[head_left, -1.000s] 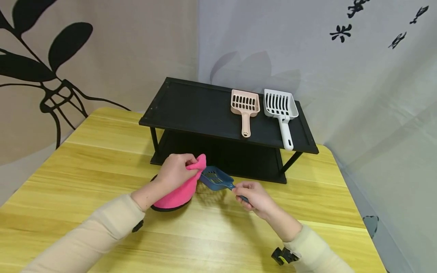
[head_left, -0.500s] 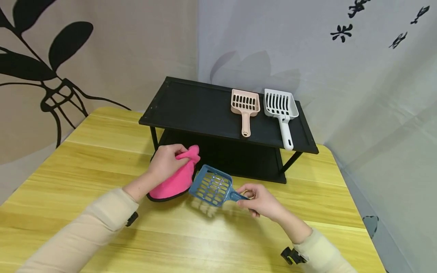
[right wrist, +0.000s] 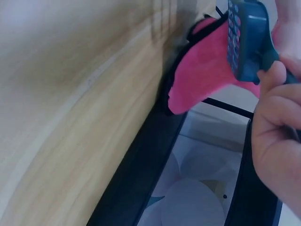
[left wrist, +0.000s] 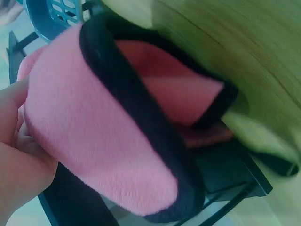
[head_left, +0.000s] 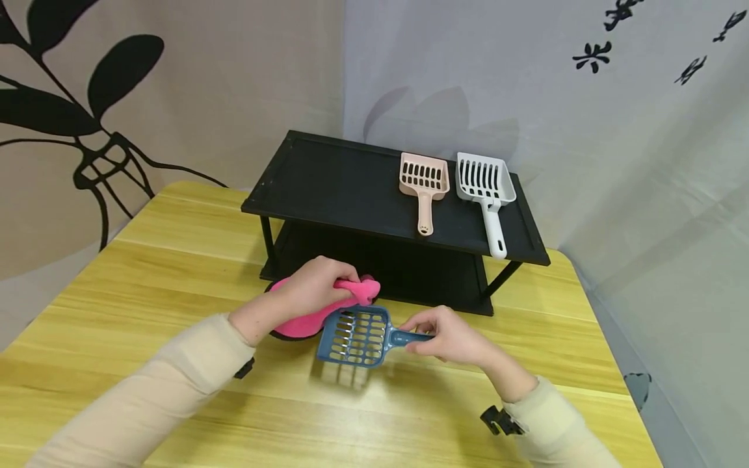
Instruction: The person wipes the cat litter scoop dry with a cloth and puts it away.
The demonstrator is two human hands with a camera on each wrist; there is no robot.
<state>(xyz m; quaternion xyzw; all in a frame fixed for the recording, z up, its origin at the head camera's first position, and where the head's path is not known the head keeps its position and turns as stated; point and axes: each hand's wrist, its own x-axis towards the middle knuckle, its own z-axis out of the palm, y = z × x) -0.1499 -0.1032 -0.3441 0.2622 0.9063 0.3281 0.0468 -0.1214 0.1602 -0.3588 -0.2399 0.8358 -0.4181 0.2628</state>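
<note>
A pink cloth [left wrist: 99,122] with a dark edging hangs from my left hand [head_left: 310,286], which pinches it in a bunch. In the head view its gathered end [head_left: 364,290] meets the far rim of a blue slotted litter scoop [head_left: 355,338]. My right hand [head_left: 449,337] grips the scoop by its handle [head_left: 409,337] and holds it above the table, its shadow falling below. In the right wrist view the scoop [right wrist: 249,40] stands in front of the cloth [right wrist: 204,70]. Part of the cloth is hidden behind my left hand and forearm.
Behind the hands stands a black two-tier rack [head_left: 333,182]. On its upper tier lie a pale pink scoop [head_left: 424,188] and a white scoop [head_left: 486,188], handles toward me. The wooden table [head_left: 304,416] extends in front, with a printed curtain behind.
The scoop has turned from a slanted pose to show its slotted face and come nearer. My left hand first drew back left, then moved right with the cloth to the scoop's rim.
</note>
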